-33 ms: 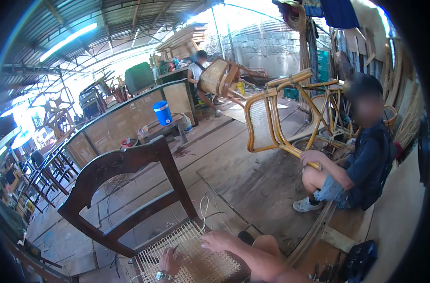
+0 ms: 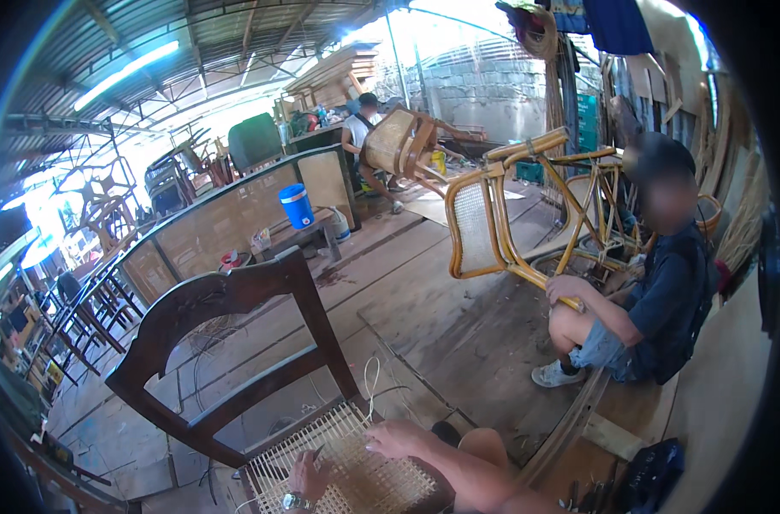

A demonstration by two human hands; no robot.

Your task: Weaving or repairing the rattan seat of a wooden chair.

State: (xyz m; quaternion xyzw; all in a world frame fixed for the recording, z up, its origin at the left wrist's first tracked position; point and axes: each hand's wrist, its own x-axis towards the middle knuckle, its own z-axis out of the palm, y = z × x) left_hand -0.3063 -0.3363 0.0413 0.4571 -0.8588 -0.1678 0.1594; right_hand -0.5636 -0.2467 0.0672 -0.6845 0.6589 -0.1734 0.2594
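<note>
A dark wooden chair (image 2: 236, 343) stands on the plank floor (image 2: 441, 317), close to the bottom edge of the view. Its curved back leans up and to the left. Its seat is a pale woven cane seat (image 2: 356, 467) with many little holes. Both hands rest on this weave. The left hand (image 2: 309, 475) lies flat near the front of the seat, fingers bent down onto the cane, with a watch (image 2: 294, 502) on the wrist. It seems to pinch a thin dark tool, but I cannot tell for sure. The right hand (image 2: 400, 439) lies on the back right part of the seat, fingers spread and pressing on the weave, not closed around anything. A thin pale cane strand (image 2: 371, 377) loops up from the seat just behind the right hand.

On the right, another person in a dark shirt (image 2: 664, 300) sits low and holds a yellow cane chair (image 2: 501, 223) tipped up in the air. Far back, a third person (image 2: 360, 128) works on one more chair. A blue bucket (image 2: 297, 206) stands beside a long wooden counter (image 2: 227, 223).
</note>
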